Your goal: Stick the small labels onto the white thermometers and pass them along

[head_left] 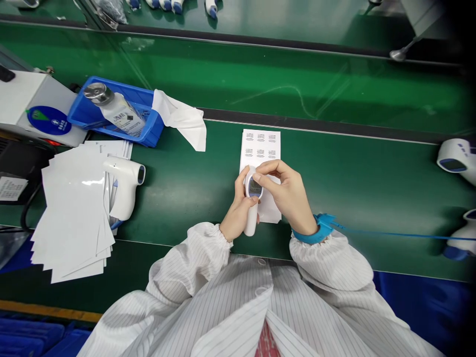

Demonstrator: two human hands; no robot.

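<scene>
My left hand [238, 210] is wrapped round a white handheld infrared thermometer [251, 218], its handle pointing towards me. The small dark display with text on it faces up. My right hand [286, 191], with a blue wrist strap [314, 230], has thumb and forefinger pinched together at the upper edge of that display. Whatever is between those fingertips is too small to make out. Under both hands lies a white sheet [260, 141] printed with rows of small text blocks, its middle partly covered.
Left of me, another white thermometer [126, 186] rests on a stack of white sheets [74, 208]. Behind it stand a blue bin [148, 131] holding a bottle [121, 111], a white cloth [182, 119] and a white machine [33, 101]. More thermometers [455, 156] lie at the right edge.
</scene>
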